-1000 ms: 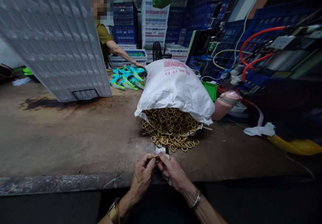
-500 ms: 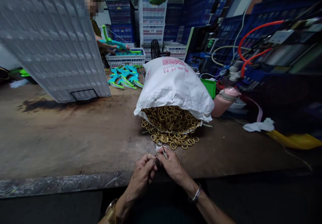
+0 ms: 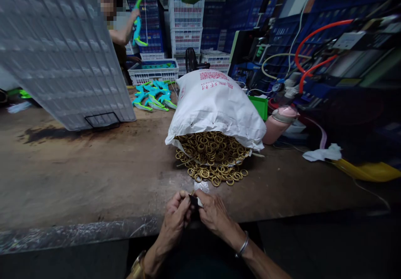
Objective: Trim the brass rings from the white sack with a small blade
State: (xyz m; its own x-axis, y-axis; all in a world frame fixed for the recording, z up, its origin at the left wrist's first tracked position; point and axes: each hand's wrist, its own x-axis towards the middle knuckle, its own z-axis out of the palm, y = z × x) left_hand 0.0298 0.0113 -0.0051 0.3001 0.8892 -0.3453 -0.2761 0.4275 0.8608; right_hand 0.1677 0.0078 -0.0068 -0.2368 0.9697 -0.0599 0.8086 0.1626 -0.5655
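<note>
Left wrist: my gold-coloured watch [image 3: 138, 266].
Right wrist: my thin silver bangle [image 3: 242, 244].
Hands: my left hand [image 3: 175, 214] and right hand [image 3: 215, 214] are bare, forearms too.

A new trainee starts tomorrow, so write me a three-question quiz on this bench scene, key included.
1. True or false: the brass rings spill out of a blue crate.
2. Which of these lies beside the white sack, on the side of the person's right hand? A) a red bucket B) a pink bottle C) a hammer
3. What do the left hand and right hand pinch between them?

Key
1. False: they spill from the white sack's open mouth onto the table.
2. B.
3. A small dark piece, too small to identify.
</note>
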